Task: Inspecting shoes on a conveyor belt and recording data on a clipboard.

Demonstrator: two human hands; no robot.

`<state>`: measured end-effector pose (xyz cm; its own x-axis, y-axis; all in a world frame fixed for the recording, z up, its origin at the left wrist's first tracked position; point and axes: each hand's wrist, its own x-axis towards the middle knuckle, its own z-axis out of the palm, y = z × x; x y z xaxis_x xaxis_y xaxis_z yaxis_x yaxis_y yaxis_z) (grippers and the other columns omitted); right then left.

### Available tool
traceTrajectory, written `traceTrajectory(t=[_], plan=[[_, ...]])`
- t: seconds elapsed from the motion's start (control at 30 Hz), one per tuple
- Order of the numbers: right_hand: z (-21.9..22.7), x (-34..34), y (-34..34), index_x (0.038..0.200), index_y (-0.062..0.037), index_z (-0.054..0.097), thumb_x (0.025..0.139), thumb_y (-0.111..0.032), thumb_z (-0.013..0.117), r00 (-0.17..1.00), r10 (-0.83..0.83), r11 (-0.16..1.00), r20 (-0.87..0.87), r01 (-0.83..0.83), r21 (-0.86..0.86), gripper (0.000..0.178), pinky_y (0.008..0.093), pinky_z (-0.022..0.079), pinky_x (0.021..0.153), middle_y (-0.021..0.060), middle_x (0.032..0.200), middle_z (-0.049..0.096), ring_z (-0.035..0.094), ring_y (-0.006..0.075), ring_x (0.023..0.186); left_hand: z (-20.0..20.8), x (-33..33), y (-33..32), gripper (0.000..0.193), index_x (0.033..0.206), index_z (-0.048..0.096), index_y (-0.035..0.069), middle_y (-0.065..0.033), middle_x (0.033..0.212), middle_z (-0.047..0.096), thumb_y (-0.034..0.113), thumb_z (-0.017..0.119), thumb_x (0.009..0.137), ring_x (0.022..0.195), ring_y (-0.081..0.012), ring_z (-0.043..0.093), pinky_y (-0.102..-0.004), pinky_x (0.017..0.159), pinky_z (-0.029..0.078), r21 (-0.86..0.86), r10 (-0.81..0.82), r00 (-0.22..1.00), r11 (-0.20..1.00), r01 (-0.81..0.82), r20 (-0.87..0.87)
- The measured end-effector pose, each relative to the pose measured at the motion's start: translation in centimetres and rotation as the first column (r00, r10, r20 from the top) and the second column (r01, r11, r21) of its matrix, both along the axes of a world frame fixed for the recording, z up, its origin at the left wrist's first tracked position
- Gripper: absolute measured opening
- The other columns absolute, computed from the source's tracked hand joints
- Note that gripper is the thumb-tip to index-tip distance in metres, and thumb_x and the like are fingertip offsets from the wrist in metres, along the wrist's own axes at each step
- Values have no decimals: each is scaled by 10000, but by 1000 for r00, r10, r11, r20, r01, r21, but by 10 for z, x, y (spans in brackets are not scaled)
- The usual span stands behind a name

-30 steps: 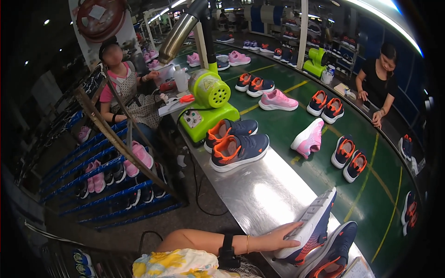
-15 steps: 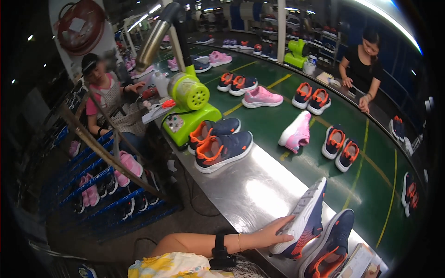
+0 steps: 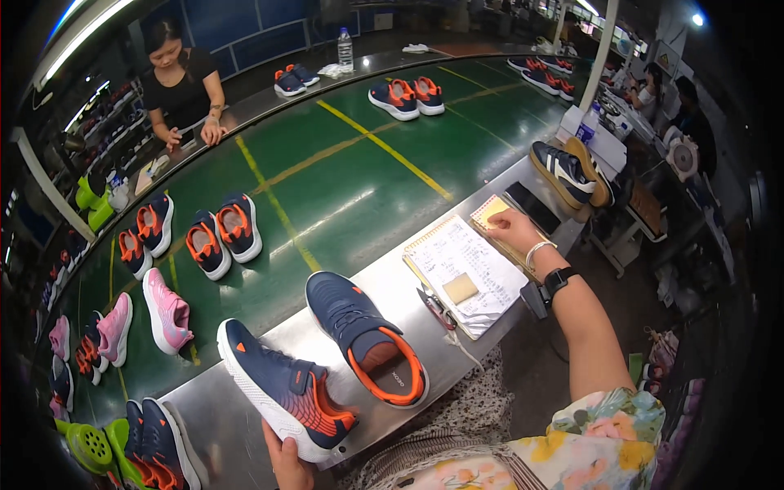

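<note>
My left hand [image 3: 287,462] grips the sole near the heel of a navy sneaker [image 3: 273,376] with a strap and orange lining, which leans a little on the metal bench. Its mate, another navy sneaker [image 3: 359,335], stands just right of it, untouched, opening toward me. Off to the right, my right hand [image 3: 514,231] is at a small yellow notepad [image 3: 490,208], fingertips pressed together; whatever is between them is hidden. Beside that hand lies a larger spiral notebook [image 3: 441,257] with handwriting and a tan square [image 3: 461,287] on its page.
A cutter-like tool [image 3: 436,309] lies by the notebook. Past the notepad are a dark flat object [image 3: 531,208] and a pair of striped shoes [image 3: 563,180]. Several sneakers stand on the green belt [image 3: 343,204]. A person [image 3: 184,90] works across it; a green machine [image 3: 88,445] is at lower left.
My view has swung to the right. The sneaker in my left hand, earlier tipped with its sole showing, now has its upper facing up. My right hand now shows at the small notepad.
</note>
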<state>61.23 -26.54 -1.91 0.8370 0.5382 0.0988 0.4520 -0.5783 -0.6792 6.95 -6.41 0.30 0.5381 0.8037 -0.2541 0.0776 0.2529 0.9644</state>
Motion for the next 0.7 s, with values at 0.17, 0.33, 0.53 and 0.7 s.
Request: traceTrajectory(t=[0.17, 0.33, 0.53, 0.7], plan=[[-26, 0, 0, 1005, -45, 671, 738, -215, 735, 990, 15, 997, 141, -27, 78, 323, 289, 469, 762, 95, 1045, 546, 549, 184, 825, -1, -2, -4, 679, 1431, 164, 17, -159, 1342, 365, 288, 497, 906, 1192, -310, 428, -424, 978, 376, -96, 27, 988, 995, -13, 155], [-22, -13, 2, 949, -40, 658, 773, -230, 693, 980, 44, 996, 195, -57, 65, 261, 311, 467, 778, 102, 980, 574, 572, 237, 853, 8, -1, -6, 716, 1431, 163, 13, -164, 1343, 356, 360, 498, 902, 1202, -303, 415, -424, 980, 370, -53, 28, 996, 998, -24, 80], [-15, -17, 3, 884, -40, 650, 809, -245, 652, 983, -1, 996, 185, -15, 84, 219, 320, 460, 699, 106, 787, 598, 584, 233, 756, 7, -1, -5, 696, 1412, 191, 1, -175, 1326, 365, 376, 479, 901, 1184, -305, 434, -427, 964, 385, -33, 15, 998, 999, -13, 55], [-25, -16, 4, 888, -31, 641, 888, -270, 554, 960, -210, 959, 184, 166, 231, 254, 339, 469, 647, 152, 747, 636, 605, 249, 677, 7, 1, -5, 706, 1406, 199, 2, -173, 1329, 359, 390, 493, 895, 1193, -311, 423, -436, 972, 375, -36, 14, 997, 999, -12, 71]])
